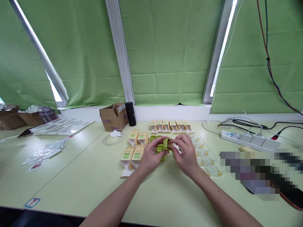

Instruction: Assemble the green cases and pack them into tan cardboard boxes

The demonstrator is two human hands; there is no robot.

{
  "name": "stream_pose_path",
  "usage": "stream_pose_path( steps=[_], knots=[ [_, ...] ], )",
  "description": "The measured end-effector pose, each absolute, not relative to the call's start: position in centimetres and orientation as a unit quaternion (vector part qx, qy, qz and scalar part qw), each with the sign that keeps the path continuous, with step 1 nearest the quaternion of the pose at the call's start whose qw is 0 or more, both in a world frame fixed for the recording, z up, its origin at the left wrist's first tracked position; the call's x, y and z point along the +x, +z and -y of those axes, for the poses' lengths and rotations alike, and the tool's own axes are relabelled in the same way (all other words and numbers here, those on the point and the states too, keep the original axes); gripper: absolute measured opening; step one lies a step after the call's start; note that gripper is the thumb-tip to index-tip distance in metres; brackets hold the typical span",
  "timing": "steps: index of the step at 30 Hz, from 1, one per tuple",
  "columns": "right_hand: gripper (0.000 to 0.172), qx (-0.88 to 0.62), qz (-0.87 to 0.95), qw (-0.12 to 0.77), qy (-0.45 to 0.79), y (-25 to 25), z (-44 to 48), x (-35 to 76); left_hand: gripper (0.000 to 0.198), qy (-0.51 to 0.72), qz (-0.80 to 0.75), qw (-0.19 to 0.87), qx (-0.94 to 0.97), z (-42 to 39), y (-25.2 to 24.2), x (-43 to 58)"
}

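Between my two hands, just above the table, is a green band-like loop (pixel 165 144); its exact kind I cannot make out. My left hand (pixel 153 154) pinches its left side with thumb and fingers. From the right, my right hand (pixel 186 154) grips the other side with its fingertips. Behind and below the fingers lie more green pieces (pixel 152 137), partly hidden. Left of my hands stand several small open cartons (pixel 126 156) with green labels. Clear plastic pieces with yellow dots (pixel 204 154) are spread beside my right hand.
A row of similar small cartons (pixel 170 126) stands at the back. Further left are a cardboard box (pixel 113 118), a black cylinder (pixel 130 113) and a white charger (pixel 115 134). A power strip (pixel 249 140) with cables lies right. Flat silvery packets (pixel 48 151) lie far left.
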State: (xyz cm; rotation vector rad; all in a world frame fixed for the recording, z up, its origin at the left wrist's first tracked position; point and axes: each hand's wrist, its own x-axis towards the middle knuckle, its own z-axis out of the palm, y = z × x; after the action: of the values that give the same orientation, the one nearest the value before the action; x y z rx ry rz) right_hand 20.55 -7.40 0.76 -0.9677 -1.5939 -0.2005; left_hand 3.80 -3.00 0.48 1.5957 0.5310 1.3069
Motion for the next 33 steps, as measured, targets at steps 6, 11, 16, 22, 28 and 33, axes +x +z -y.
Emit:
stream_pose_path(
  steps=[6,11,16,22,28,33],
  knots=[
    [0.013,-0.425,0.69,0.578,-0.092,0.7,7.3,20.6,0.05,0.534,-0.214,0.493,0.652,2.9,0.5,3.8],
    [0.013,-0.432,0.699,0.56,-0.108,0.7,7.3,20.6,0.05,0.534,-0.218,0.502,0.644,2.7,0.6,4.0],
    [0.014,-0.433,0.705,0.548,-0.122,0.5,7.2,20.7,0.051,0.522,-0.227,0.516,0.64,2.7,0.7,3.9],
    [0.016,-0.425,0.717,0.542,-0.107,0.3,7.0,20.7,0.052,0.508,-0.237,0.524,0.641,2.6,0.6,3.7],
    [0.011,-0.419,0.726,0.536,-0.103,0.1,6.8,21.1,0.052,0.504,-0.239,0.517,0.649,2.2,0.8,3.4],
    [0.026,-0.407,0.736,0.539,-0.045,0.3,7.0,21.5,0.051,0.523,-0.233,0.51,0.642,1.8,0.8,3.1]
  ],
)
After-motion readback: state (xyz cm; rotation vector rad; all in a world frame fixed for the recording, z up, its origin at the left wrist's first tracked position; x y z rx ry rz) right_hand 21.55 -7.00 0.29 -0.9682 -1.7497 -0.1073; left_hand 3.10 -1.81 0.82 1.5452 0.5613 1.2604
